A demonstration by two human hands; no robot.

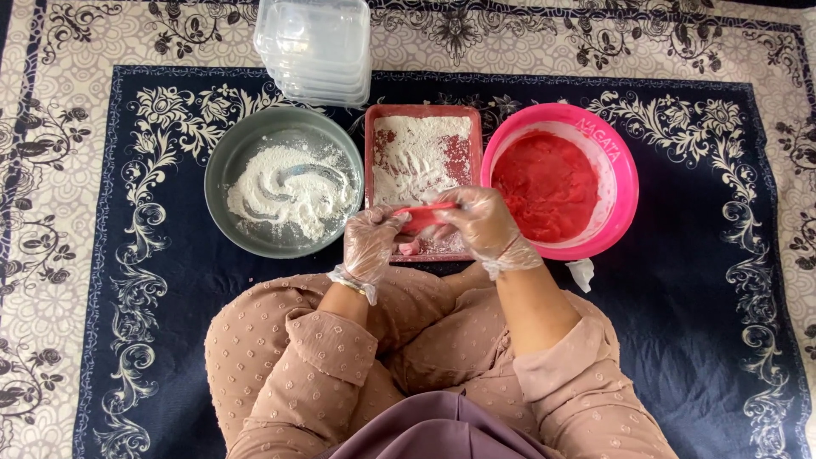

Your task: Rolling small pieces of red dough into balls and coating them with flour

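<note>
Both gloved hands, left hand (pixel 367 242) and right hand (pixel 481 223), closed in a grip on a strip of red dough (pixel 422 209), over the floured red tray (pixel 465 115). Grey pan (pixel 223 153) of flour left, pink bowl (pixel 625 170) right, clear lids (pixel 314 42) beyond.

**Around My Hands**

Left of my hands sits a grey bowl (pixel 223 161) of white flour. Beyond it, a stack of clear lids (pixel 314 47). Right of my hands, near my knee, a crumpled tissue (pixel 582 273) lies on the navy patterned rug (pixel 705 280).
</note>
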